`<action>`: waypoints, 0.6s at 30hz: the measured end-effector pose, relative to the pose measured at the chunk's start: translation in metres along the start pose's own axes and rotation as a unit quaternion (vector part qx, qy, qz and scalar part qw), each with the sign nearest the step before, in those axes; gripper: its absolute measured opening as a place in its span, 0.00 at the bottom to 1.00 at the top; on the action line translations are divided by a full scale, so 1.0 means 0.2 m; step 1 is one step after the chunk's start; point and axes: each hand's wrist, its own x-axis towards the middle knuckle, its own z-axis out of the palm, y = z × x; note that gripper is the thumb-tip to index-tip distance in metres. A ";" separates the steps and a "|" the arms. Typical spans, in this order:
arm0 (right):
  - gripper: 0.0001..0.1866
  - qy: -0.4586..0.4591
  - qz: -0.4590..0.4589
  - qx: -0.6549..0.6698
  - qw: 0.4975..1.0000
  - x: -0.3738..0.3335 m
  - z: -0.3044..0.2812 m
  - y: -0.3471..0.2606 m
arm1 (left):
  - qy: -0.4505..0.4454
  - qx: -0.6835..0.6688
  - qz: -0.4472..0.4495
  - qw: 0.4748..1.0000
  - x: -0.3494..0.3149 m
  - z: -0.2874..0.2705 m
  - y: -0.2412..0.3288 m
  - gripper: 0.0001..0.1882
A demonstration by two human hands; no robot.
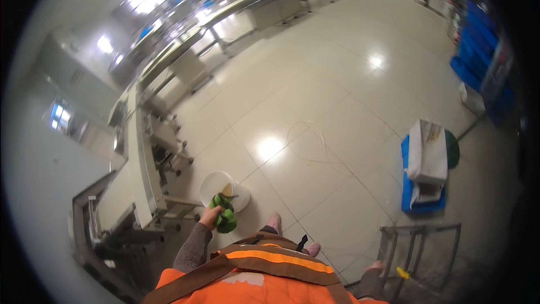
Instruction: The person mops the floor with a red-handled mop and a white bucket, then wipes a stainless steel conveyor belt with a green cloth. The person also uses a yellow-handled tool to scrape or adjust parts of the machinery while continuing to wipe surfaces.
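Observation:
My left hand (210,217) is closed round a floppy green bundle (224,214), bright in places and dark in others; whether it is cloth, gloves or leaves I cannot make out. The bundle hangs in front of the near side of a white bucket (243,198) that stands on the floor. Inside the bucket shows something tan (227,189). Low on the right, my right hand (376,267) is beside a dark metal frame (421,228); its fingers are too small and blurred to read. A yellow piece (403,273) is near the frame.
A long conveyor line (138,163) on wheeled legs curves along the left and far side. To the right, a white box or sack (428,152) rests on a blue crate (406,191), with something round and green behind. Blue sheeting (478,50) hangs farther right. A thin hose or cord (323,141) lies on the tiled floor.

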 end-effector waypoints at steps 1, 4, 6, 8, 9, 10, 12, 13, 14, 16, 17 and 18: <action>0.25 -0.121 0.053 0.040 0.990 -0.04 0.17 0.00 | -0.019 -0.056 -0.034 0.998 0.04 -0.01 0.05 0.17; 0.24 -0.280 -0.001 -0.086 0.956 -0.59 0.60 -0.26 | -0.068 -0.208 -0.050 0.975 0.14 -0.07 0.15 0.15; 0.22 -0.379 -0.126 -0.168 0.901 -1.09 0.78 -0.56 | -0.096 -0.293 -0.060 0.949 0.26 -0.13 0.22 0.15; 0.20 -0.435 -0.278 -0.237 0.823 -1.40 0.93 -0.85 | -0.129 -0.355 -0.055 0.924 0.42 -0.15 0.27 0.14; 0.19 -0.441 -0.341 -0.254 0.791 -1.54 1.01 -0.96 | -0.136 -0.379 -0.048 0.914 0.48 -0.17 0.30 0.14; 0.18 -0.441 -0.371 -0.248 0.779 -1.64 1.11 -1.09 | -0.142 -0.407 -0.054 0.901 0.56 -0.19 0.34 0.14; 0.18 -0.434 -0.426 -0.260 0.750 -1.84 1.24 -1.28 | -0.163 -0.408 -0.033 0.898 0.62 -0.23 0.48 0.15; 0.18 -0.430 -0.462 -0.265 0.729 -1.99 1.30 -1.41 | -0.162 -0.404 0.000 0.900 0.66 -0.26 0.56 0.15; 0.19 -0.425 -0.498 -0.268 0.707 -2.12 1.38 -1.54 | -0.183 -0.407 0.010 0.895 0.71 -0.29 0.65 0.16; 0.19 -0.424 -0.554 -0.245 0.673 -2.31 1.55 -1.69 | -0.221 -0.410 0.017 0.885 0.81 -0.35 0.78 0.16; 0.19 -0.424 -0.582 -0.234 0.653 -2.40 1.64 -1.78 | -0.223 -0.412 0.021 0.883 0.86 -0.36 0.84 0.17; 0.19 -0.440 -0.594 -0.210 0.640 -2.57 1.70 -1.84 | -0.213 -0.403 0.022 0.890 0.91 -0.39 0.89 0.16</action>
